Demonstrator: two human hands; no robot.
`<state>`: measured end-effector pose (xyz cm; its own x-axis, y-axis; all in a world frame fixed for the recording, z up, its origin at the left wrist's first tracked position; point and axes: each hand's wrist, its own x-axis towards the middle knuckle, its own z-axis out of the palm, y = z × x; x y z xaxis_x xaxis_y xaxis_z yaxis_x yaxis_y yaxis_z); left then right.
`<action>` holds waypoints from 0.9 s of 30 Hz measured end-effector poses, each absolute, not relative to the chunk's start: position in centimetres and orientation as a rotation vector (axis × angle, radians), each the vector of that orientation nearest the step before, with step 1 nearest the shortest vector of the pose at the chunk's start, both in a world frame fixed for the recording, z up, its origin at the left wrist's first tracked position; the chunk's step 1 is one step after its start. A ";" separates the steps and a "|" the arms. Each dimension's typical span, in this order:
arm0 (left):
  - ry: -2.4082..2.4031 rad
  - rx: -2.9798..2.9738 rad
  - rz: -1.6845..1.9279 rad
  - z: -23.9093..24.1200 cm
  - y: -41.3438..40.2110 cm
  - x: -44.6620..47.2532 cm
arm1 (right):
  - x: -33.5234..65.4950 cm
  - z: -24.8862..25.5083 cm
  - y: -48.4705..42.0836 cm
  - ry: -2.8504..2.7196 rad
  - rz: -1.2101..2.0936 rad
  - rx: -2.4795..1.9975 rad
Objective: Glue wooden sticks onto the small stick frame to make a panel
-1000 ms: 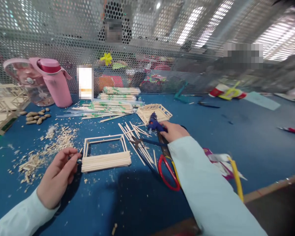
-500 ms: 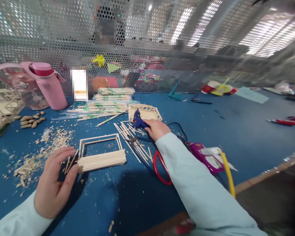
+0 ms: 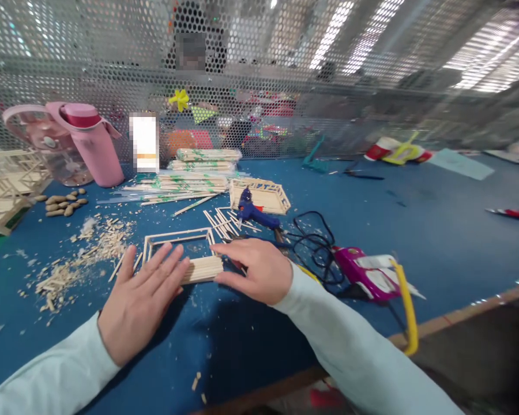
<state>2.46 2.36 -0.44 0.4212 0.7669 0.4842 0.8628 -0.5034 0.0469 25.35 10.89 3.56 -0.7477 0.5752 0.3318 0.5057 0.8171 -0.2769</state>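
A small rectangular frame of thin wooden sticks (image 3: 179, 235) lies on the blue tabletop, with a panel of sticks (image 3: 205, 269) laid side by side along its near edge. My left hand (image 3: 140, 297) is over the panel's left part, fingers stretched out and hiding that end. At the right end is my right hand (image 3: 257, 270), thumb and index finger apart on either side of the panel's end; its other fingers are partly hidden. Beyond it rests a blue glue gun (image 3: 259, 216), free of both hands. Loose sticks (image 3: 222, 223) and partly covered pliers (image 3: 279, 237) lie nearby.
Wood scraps (image 3: 64, 276) and peanuts (image 3: 63, 203) lie at left, near a pink bottle (image 3: 96, 150). Bundled sticks (image 3: 207, 164) and a stick tray (image 3: 263, 199) are behind. A black cord (image 3: 318, 230) and purple tool (image 3: 358, 271) lie right. A perforated screen (image 3: 125, 69) stands behind.
My right hand has let go of the glue gun, leaving it on the table, and come nearer to the panel's right end. My left hand has moved right, over the panel.
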 end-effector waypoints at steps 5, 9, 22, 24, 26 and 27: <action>-1.541 -2.622 -0.602 -1.3 2.1 3.5 | 25.0 1.7 10.6 -2.670 0.150 -0.775; -1.632 -2.571 -0.622 -0.9 0.8 4.1 | 25.1 1.4 10.6 -2.609 0.110 -0.756; -2.071 -2.058 -0.907 -2.2 -1.2 2.1 | 24.7 -1.1 7.1 -2.029 0.816 -1.209; -2.093 -2.077 -0.887 -2.4 -1.6 3.0 | 24.5 -1.4 6.4 -1.990 0.836 -1.195; -2.102 -2.080 -0.861 -2.6 -1.9 3.4 | 24.3 -1.5 5.9 -1.988 0.859 -1.180; -2.102 -2.091 -0.839 -2.7 -1.9 3.5 | 24.2 -1.5 5.7 -1.992 0.879 -1.184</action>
<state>3.45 -1.94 -2.70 -0.0782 0.9087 0.4102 0.9412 -0.0683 0.3307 24.22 5.68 -1.47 -0.3800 0.9049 0.1918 0.4680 0.3670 -0.8039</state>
